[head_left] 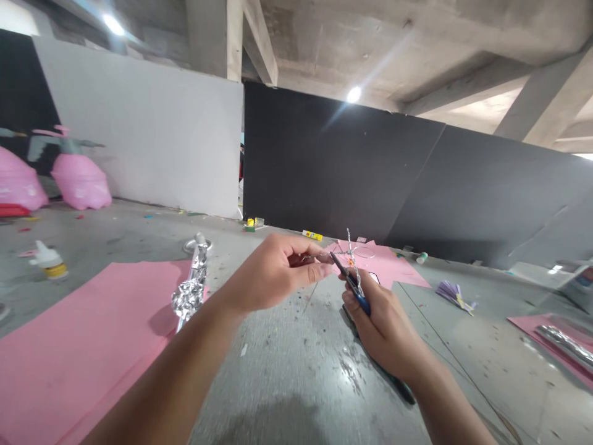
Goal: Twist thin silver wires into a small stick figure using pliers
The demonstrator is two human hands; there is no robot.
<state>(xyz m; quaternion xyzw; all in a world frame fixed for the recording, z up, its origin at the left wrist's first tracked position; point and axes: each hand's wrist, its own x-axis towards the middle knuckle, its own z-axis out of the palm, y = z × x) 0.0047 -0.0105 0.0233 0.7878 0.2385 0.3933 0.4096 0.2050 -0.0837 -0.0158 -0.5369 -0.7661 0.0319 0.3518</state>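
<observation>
So, head view: looking forward and down over a concrete floor (278, 395).
Left hand (271, 272): narrow pinch on a twisted foil strand (353, 262).
Right hand (384, 327): closed around blue-handled scissors (364, 303), their blades just beside the strand.
Strand: held in the air between the hands.
Near left: pink paper sheet (92, 352) on the floor, with a crumpled foil roll (189, 296) tilted at its edge.
Far left: white squeeze bottle (49, 261) and pink inflated shapes (81, 182).
Far: second pink sheet (393, 266) beyond the hands.
Right: purple paper fan (454, 296), foil tube (567, 346) on pink paper (523, 327).
</observation>
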